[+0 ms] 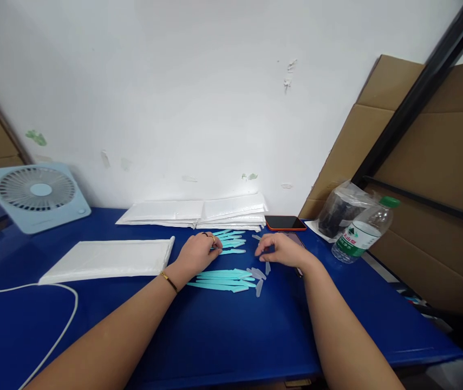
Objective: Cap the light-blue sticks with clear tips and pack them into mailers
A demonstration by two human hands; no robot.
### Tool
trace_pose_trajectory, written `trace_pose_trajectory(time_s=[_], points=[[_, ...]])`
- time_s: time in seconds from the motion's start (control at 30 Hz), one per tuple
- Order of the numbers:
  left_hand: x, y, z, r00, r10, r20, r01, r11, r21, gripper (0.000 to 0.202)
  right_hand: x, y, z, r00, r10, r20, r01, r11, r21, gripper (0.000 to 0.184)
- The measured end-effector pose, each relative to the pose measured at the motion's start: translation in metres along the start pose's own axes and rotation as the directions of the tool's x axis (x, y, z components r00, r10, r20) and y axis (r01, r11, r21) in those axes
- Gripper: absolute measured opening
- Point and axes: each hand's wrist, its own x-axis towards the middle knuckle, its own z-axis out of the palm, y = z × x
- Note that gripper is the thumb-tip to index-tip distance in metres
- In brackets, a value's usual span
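Turquoise eyebrow razors lie on the blue table in two groups. My left hand [200, 250] is over the handle ends of the far razors [233, 239], its fingers curled in around the nearest razor of that group [233, 251]; the fingertips are partly hidden. The near razors [223, 280] lie side by side, blade ends to the right. Small translucent blade caps [259, 288] are scattered by those ends. Just above the caps, my right hand [278, 249] has bent fingers, with a gap between thumb and forefinger and nothing visible in it.
White padded packets [194, 211] are stacked by the wall, and another packet [109, 259] lies left. A blue fan [40, 189] with a white cable [75, 303] stands far left. Right are a phone [286, 222], a plastic-wrapped dark cup [337, 214] and a water bottle [361, 233].
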Motion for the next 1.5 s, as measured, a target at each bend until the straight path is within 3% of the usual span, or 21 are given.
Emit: trace_pose_trajectory(time_s=[0.1,0.23,0.37,0.47,0.57,0.77,1.17,1.27,1.4,1.5], points=[[-0.004,0.005,-0.004,0.983,0.056,0.173,-0.034,0.991,-0.128,0.025,-0.007,0.008,-0.007,0.991,0.056,0.124,-0.053,0.998,-0.029,0.019],[-0.007,0.008,-0.006,0.96,0.014,0.281,0.021,0.992,-0.122,0.021,-0.007,0.011,-0.003,0.986,0.125,0.113,-0.123,0.992,-0.021,0.018],[-0.007,0.006,-0.008,0.964,-0.046,0.263,0.076,0.991,-0.106,0.022,-0.007,0.016,-0.003,0.979,0.146,0.142,-0.154,0.987,0.046,0.03],[-0.007,0.004,-0.007,0.961,-0.076,0.267,0.103,0.991,-0.088,0.019,-0.007,0.023,-0.002,0.973,0.188,0.133,-0.19,0.982,0.006,0.028],[-0.006,0.003,-0.002,0.967,-0.106,0.232,0.125,0.99,-0.068,0.012,-0.002,0.026,0.004,0.962,0.259,0.088,-0.265,0.962,0.067,0.025],[-0.002,0.002,0.009,0.975,-0.161,0.154,0.178,0.979,-0.1,0.011,0.013,0.018,0.024,0.99,0.134,0.039,-0.14,0.952,0.272,0.021],[0.0,0.005,0.012,0.981,-0.137,0.138,0.152,0.983,-0.106,0.011,0.022,0.002,0.04,0.999,0.042,-0.033,-0.034,0.978,0.207,0.014],[0.0,0.007,0.01,0.987,-0.121,0.104,0.126,0.991,-0.044,0.015,0.024,0.001,0.042,0.996,0.019,-0.089,-0.005,0.987,0.158,0.013],[-0.006,0.012,0.003,1.0,-0.021,-0.003,0.021,0.994,0.103,0.027,0.022,0.005,0.034,0.964,0.012,-0.264,0.0,0.999,0.046,0.015],[-0.009,0.019,0.001,0.997,0.012,0.071,-0.026,0.98,0.195,0.029,0.023,0.01,0.033,0.961,-0.016,-0.276,0.011,1.0,-0.02,0.013]])
